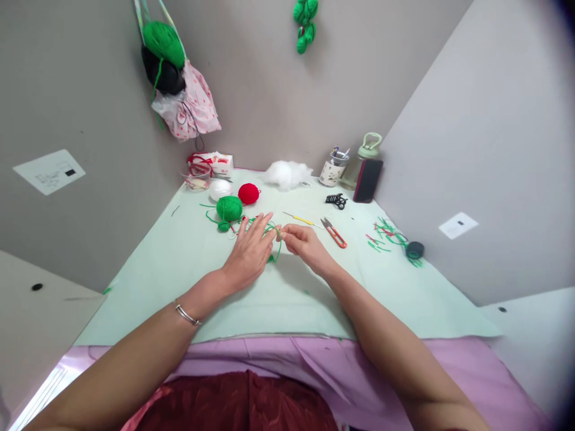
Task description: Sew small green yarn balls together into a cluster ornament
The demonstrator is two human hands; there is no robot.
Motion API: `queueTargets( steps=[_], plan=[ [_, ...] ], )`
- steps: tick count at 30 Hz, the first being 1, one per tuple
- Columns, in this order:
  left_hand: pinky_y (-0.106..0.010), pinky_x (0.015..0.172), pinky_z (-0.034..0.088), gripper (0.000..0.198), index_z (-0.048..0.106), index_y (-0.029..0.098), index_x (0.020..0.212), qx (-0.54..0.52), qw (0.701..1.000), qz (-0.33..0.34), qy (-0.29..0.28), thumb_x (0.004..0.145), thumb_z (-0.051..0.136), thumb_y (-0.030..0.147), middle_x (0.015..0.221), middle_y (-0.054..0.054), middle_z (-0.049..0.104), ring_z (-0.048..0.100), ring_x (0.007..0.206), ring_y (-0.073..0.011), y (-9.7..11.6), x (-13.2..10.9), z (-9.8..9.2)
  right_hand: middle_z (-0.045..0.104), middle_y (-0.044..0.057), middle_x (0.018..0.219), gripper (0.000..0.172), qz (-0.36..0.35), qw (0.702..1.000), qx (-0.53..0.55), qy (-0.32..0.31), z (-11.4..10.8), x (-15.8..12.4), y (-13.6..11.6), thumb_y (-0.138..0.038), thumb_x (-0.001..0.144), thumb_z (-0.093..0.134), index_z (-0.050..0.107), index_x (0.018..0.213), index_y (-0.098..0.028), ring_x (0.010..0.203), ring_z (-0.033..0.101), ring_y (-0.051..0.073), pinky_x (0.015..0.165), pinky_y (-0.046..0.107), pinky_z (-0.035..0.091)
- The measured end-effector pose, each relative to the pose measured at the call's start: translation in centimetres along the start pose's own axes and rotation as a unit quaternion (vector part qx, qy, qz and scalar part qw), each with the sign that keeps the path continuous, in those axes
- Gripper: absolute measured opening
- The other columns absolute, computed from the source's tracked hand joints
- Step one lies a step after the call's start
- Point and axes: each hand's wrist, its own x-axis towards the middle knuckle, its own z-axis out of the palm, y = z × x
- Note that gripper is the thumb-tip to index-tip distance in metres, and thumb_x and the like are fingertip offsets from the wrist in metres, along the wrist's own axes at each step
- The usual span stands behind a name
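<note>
My left hand (251,250) is stretched out over the table, palm down, fingers extended and slightly apart. A strand of green yarn (279,246) runs by its fingertips and hangs in a loop. My right hand (306,244) is closed in a pinch on that strand, close to the left fingers. A small green piece (271,258) shows beneath the left hand, partly hidden. Just beyond the left hand sit a green yarn ball (229,208), a red yarn ball (248,194) and a white yarn ball (221,190).
A yellow crochet hook (300,219) and orange thread snips (334,233) lie right of my hands. Further back are a black hair clip (336,201), white stuffing (288,174), a pen cup (333,169), a bottle (354,169) and a phone (368,181). Yarn scraps (385,230) lie at right.
</note>
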Motion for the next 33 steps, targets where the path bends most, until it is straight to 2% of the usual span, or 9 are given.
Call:
queueTargets(
  steps=[9, 14, 16, 19, 22, 33],
  plan=[
    [-0.062, 0.121, 0.019, 0.042, 0.057, 0.016, 0.135, -0.001, 1.0, -0.003, -0.011, 0.1, 0.034, 0.018, 0.159, -0.018, 0.037, 0.026, 0.152, -0.0317, -0.2, 0.1, -0.2, 0.034, -0.01, 0.049, 0.033, 0.031, 0.998, 0.047, -0.02, 0.0, 0.1, 0.0, -0.049, 0.082, 0.064, 0.058, 0.076, -0.017, 0.047, 0.024, 0.007, 0.05, 0.025, 0.017],
    [-0.061, 0.122, 0.018, 0.036, 0.068, 0.02, 0.124, -0.085, 0.994, -0.063, 0.015, 0.1, 0.042, 0.027, 0.15, -0.01, 0.053, 0.031, 0.15, -0.0307, -0.2, 0.6, -1.4, 0.044, -0.007, 0.05, 0.033, -0.007, 0.998, -0.015, 0.061, 0.3, -0.2, -0.3, -0.048, 0.087, 0.06, 0.061, 0.082, -0.016, 0.048, 0.031, 0.008, 0.05, 0.025, 0.024],
    [-0.06, 0.122, 0.023, 0.029, 0.073, 0.023, 0.113, -0.166, 0.979, -0.112, 0.042, 0.097, 0.05, 0.031, 0.145, -0.007, 0.058, 0.034, 0.148, -0.0298, -0.4, 0.8, -1.8, 0.046, -0.006, 0.052, 0.032, -0.025, 0.995, -0.06, 0.076, 0.6, -0.4, -0.5, -0.047, 0.09, 0.058, 0.063, 0.084, -0.016, 0.049, 0.035, 0.009, 0.051, 0.025, 0.027],
    [-0.055, 0.12, 0.031, 0.02, 0.076, 0.023, 0.098, -0.289, 0.937, -0.183, 0.068, 0.091, 0.061, 0.033, 0.137, -0.008, 0.065, 0.041, 0.145, -0.0286, -0.6, 1.0, -2.0, 0.045, -0.005, 0.054, 0.029, -0.042, 0.986, -0.131, 0.093, 1.2, -0.8, -0.7, -0.043, 0.092, 0.055, 0.064, 0.085, -0.017, 0.052, 0.038, 0.01, 0.053, 0.025, 0.029],
    [-0.054, 0.121, 0.03, 0.013, 0.074, 0.021, 0.091, -0.358, 0.903, -0.227, 0.067, 0.087, 0.067, 0.032, 0.133, -0.009, 0.066, 0.046, 0.141, -0.0278, -0.7, 1.1, -1.9, 0.046, -0.005, 0.056, 0.027, -0.058, 0.978, -0.179, 0.095, 1.6, -1.0, -0.4, -0.04, 0.094, 0.053, 0.066, 0.089, -0.017, 0.053, 0.04, 0.011, 0.054, 0.025, 0.03],
    [-0.05, 0.118, 0.032, 0.02, 0.069, 0.022, 0.08, -0.479, 0.835, -0.267, 0.053, 0.079, 0.073, 0.042, 0.13, -0.008, 0.068, 0.047, 0.139, -0.0295, -0.3, 1.2, -1.9, 0.048, -0.004, 0.056, 0.025, -0.095, 0.969, -0.207, 0.094, 1.8, -1.0, 0.1, -0.037, 0.095, 0.052, 0.067, 0.091, -0.018, 0.052, 0.04, 0.011, 0.053, 0.024, 0.031]
  ],
)
